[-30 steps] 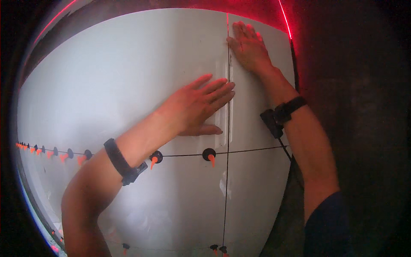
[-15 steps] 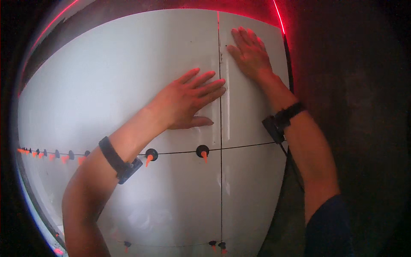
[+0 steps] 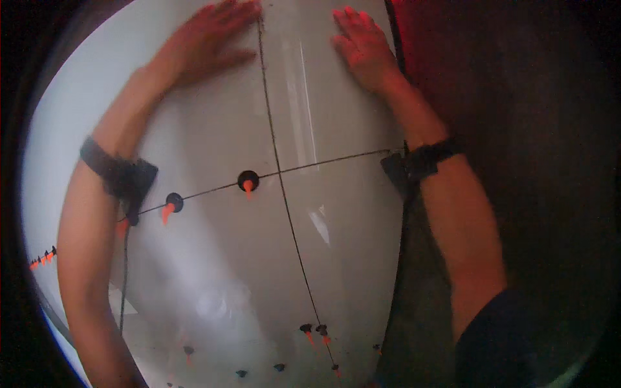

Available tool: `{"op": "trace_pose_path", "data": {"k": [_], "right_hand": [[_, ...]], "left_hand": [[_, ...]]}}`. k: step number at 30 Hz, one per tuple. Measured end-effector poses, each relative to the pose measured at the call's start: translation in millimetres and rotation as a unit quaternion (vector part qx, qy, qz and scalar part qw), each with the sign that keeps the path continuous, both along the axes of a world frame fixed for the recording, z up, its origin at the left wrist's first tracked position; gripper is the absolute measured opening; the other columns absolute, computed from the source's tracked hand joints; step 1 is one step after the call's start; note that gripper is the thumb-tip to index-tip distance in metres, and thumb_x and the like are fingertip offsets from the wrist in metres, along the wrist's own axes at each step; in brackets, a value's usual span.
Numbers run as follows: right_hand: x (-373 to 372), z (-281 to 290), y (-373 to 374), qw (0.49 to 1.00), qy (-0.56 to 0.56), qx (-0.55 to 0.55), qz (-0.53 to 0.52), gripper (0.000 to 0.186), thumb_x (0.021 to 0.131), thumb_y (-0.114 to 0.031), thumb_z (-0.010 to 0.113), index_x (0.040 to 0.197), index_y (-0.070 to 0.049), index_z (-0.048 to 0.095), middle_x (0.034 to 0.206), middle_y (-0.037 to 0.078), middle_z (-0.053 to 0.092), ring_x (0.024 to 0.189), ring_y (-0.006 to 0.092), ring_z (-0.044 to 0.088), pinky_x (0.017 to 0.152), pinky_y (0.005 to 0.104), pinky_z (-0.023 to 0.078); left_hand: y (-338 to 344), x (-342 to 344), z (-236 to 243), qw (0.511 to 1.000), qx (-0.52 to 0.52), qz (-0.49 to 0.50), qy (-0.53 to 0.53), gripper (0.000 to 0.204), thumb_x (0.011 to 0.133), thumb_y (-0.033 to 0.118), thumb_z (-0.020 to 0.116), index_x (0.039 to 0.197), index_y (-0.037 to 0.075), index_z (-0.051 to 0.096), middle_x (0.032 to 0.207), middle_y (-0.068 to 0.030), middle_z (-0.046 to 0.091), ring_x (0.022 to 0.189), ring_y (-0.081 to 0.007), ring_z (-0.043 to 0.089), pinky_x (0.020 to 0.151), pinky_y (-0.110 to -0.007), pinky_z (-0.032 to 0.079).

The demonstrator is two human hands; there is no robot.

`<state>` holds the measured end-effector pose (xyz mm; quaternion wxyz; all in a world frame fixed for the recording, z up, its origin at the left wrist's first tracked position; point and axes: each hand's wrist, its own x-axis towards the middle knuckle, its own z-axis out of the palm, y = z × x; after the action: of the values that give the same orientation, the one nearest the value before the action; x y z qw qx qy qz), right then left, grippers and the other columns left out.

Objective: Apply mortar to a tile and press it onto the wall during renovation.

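My left hand [image 3: 204, 42] lies stretched out on a large glossy white tile [image 3: 207, 136], its fingertips at the dark joint [image 3: 268, 97] running away from me. The far fingers are cut off by the top of the picture and slightly blurred. Across the joint, my right hand [image 3: 365, 52] rests with fingers spread on the narrower white tile [image 3: 346, 110], close to its right edge. Neither hand holds anything. Nearer to me, a tile leveling clip [image 3: 248, 182] with a black disc and orange stem sits in the cross joint, left of where the joints meet.
A second leveling clip [image 3: 173, 204] stands farther left along that joint, with several more toward the far left. Several clips [image 3: 306, 330] dot the tiles near the bottom. Each forearm wears a black strapped device [image 3: 126, 174]. Dark floor [image 3: 517, 161] lies right of the tiles.
The view has shifted and tilted. Along the joint, my left hand has slid farther away from me. My right hand has moved away from the joint toward the tile's right edge.
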<state>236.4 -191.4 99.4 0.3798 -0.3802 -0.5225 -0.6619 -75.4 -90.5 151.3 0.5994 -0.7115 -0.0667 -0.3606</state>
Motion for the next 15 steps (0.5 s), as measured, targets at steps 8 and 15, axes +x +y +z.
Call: {"op": "trace_pose_path", "data": {"k": [8, 15], "right_hand": [[-10, -183, -46, 0.939, 0.277, -0.101, 0.175, 0.05, 0.098, -0.023, 0.047, 0.144, -0.003, 0.04, 0.148, 0.019, 0.041, 0.14, 0.0331, 0.035, 0.116, 0.0389, 0.025], [-28, -257, -61, 0.923, 0.33, 0.015, 0.199, 0.04, 0.096, -0.012, 0.05, 0.135, -0.001, 0.049, 0.131, 0.018, 0.056, 0.119, 0.0293, 0.055, 0.102, 0.0371, 0.041]], "left_hand": [[-19, 27, 97, 0.985, -0.106, 0.047, -0.126, 0.078, 0.096, 0.055, 0.044, 0.149, 0.0, 0.029, 0.156, -0.0184, 0.026, 0.146, -0.0302, 0.021, 0.119, -0.041, 0.017], [-51, 51, 110, 0.985, -0.11, 0.007, -0.132, 0.06, 0.094, 0.04, 0.056, 0.139, 0.002, 0.046, 0.137, -0.0203, 0.052, 0.127, -0.033, 0.049, 0.108, -0.042, 0.037]]}}
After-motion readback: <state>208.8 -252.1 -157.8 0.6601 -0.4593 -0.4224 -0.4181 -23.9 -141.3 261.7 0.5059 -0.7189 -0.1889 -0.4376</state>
